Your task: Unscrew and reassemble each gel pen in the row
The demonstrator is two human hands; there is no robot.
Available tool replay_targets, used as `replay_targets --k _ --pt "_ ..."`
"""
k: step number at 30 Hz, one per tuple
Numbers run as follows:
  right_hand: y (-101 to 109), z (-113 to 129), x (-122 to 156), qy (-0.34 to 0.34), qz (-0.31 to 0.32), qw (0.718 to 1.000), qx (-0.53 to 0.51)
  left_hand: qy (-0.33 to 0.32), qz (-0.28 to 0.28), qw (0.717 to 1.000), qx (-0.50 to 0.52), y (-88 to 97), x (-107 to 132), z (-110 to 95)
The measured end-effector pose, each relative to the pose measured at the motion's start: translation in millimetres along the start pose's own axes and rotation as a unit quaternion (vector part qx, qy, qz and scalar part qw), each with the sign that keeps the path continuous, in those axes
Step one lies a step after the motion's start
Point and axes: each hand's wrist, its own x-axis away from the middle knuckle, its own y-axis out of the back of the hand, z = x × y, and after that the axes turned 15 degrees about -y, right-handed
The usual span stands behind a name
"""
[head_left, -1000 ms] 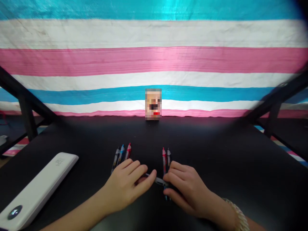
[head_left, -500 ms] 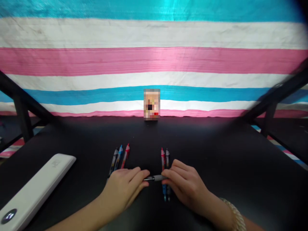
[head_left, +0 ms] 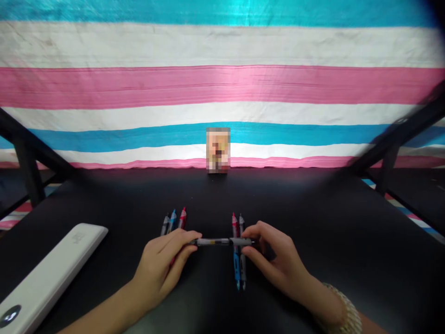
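A clear-barrelled pen (head_left: pixel 213 241) with a grey grip lies level between my hands. My left hand (head_left: pixel 167 262) pinches its left end between thumb and fingers. At the grey grip on the right, my right hand (head_left: pixel 276 257) has its thumb and index finger closed round the pen. Under that grip lie a pen with a red tip and blue clip (head_left: pixel 237 264) and a black-and-grey pen (head_left: pixel 243 266), side by side. Beyond my left hand are a black pen (head_left: pixel 165 226), a blue pen (head_left: pixel 172 221) and a red pen (head_left: pixel 182 218), their lower parts hidden by the hand.
A long white power bank (head_left: pixel 57 273) lies at the left on the black table (head_left: pixel 295 199). A small blurred-out box or card (head_left: pixel 218 150) stands at the back edge, before a striped sheet (head_left: pixel 139 86). Black metal bars (head_left: pixel 29 171) flank the table.
My hands have moved apart and slightly away from me, and much more of the pen shows between them. My left hand has shifted left, over more of the left pens.
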Motion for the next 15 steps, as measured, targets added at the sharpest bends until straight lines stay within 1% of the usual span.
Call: replay_targets --k 3,7,10,13,15 --pt "2.3 3.4 -0.8 -0.042 0.03 0.998 -0.035 0.033 -0.012 0.999 0.027 0.4 -1.4 -0.9" --pt "1.2 2.8 -2.2 -0.093 0.037 0.993 -0.069 0.102 -0.034 0.992 0.068 -0.5 -1.9 -2.4" --pt "0.4 1.6 -3.2 -0.112 0.045 0.987 -0.103 0.163 -0.039 0.98 0.108 -1.0 -3.4 -3.5" --pt "1.4 2.1 -4.5 -0.125 0.073 0.981 -0.13 0.194 -0.04 0.97 0.139 -0.8 -6.0 -4.7" --pt "2.4 3.3 -5.4 -0.135 0.08 0.978 -0.139 0.205 -0.044 0.967 0.145 -0.5 -7.8 -5.4"
